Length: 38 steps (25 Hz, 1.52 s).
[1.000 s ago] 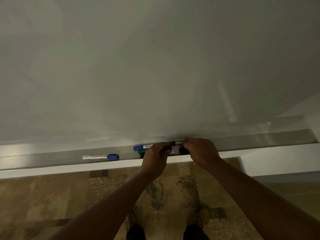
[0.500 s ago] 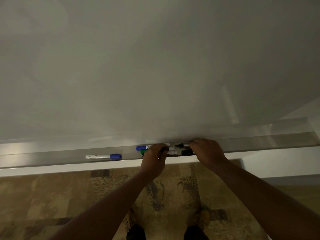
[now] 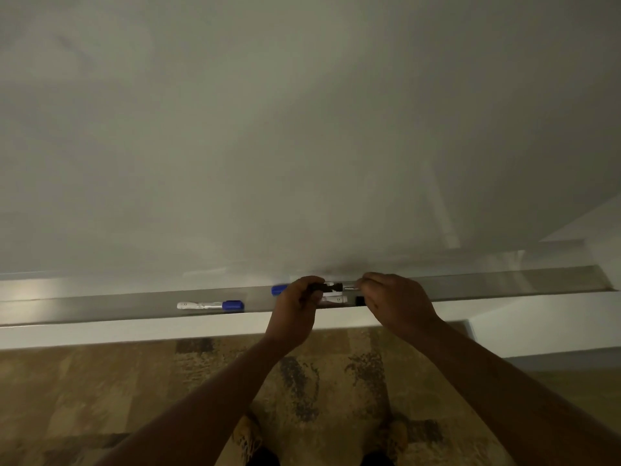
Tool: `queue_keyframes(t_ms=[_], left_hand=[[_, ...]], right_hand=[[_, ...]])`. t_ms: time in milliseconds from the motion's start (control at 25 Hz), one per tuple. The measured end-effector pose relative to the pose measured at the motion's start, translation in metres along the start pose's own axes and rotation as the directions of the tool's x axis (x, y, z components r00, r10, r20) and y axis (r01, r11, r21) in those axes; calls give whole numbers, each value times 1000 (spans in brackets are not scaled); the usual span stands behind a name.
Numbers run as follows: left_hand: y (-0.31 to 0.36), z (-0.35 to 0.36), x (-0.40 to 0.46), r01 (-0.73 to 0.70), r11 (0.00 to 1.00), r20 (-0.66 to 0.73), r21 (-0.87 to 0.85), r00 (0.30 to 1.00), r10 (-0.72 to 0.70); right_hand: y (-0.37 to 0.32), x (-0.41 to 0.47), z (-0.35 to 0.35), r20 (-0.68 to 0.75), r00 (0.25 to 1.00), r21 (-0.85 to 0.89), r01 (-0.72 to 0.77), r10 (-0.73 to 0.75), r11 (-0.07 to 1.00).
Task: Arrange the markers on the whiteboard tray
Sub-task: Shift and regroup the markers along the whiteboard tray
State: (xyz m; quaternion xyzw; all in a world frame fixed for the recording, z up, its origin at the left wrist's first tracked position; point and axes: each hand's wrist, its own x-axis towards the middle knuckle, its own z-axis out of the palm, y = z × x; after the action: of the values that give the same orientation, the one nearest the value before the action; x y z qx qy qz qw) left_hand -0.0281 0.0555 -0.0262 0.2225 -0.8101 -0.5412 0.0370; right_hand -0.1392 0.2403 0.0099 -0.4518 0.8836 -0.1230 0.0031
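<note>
A long metal whiteboard tray [image 3: 117, 306] runs across the view below the whiteboard [image 3: 302, 129]. My left hand [image 3: 295, 307] pinches a black marker cap [image 3: 317, 286]. My right hand [image 3: 396, 302] holds the black marker body [image 3: 347, 287], its tip facing the cap with a small gap between them. Under my hands lie a white marker [image 3: 334, 300] and a black cap end [image 3: 359, 301]. The blue cap of another marker [image 3: 279, 289] shows left of my left hand. A blue-capped white marker [image 3: 210, 305] lies alone further left.
The tray's right stretch [image 3: 504, 284] ends near a wall corner [image 3: 598, 264]. Below is patterned carpet [image 3: 100, 398], with my feet [image 3: 255, 442] at the bottom edge.
The cap has come off the black marker: my hands have drawn slightly apart and lifted a little above the tray. The lone blue-capped marker stays put.
</note>
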Motion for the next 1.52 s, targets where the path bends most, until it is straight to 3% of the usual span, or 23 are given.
queue_keyframes(t_ms=[200,360,560,720,1080,1400,1520], left_hand=[[10,-16,-9,-22,995,43,-94,999,26],[28,-32,-16,-79,982,-37,-170,997,74],[51,-40,-18,-83,979,-192,-184,980,47],[57,-41,-16,-28,986,-222,-161,975,-8],[56,-33,-15,3,972,-235,-234,970,-59],[34,-36,-13,-1,998,-114,69,993,9],[8,-46,-19,-20,981,-144,194,988,49]], right_hand=[[-19,4,-1,-138,988,-42,70,-75,997],[-33,7,-2,-233,971,41,73,-61,997],[-55,15,-16,-269,961,207,118,-60,971],[-62,15,-23,-338,938,112,129,-84,985],[-69,13,-26,-341,938,126,104,-55,987],[-53,12,2,-183,983,198,70,-33,978],[-51,15,16,-117,993,256,33,-3,966]])
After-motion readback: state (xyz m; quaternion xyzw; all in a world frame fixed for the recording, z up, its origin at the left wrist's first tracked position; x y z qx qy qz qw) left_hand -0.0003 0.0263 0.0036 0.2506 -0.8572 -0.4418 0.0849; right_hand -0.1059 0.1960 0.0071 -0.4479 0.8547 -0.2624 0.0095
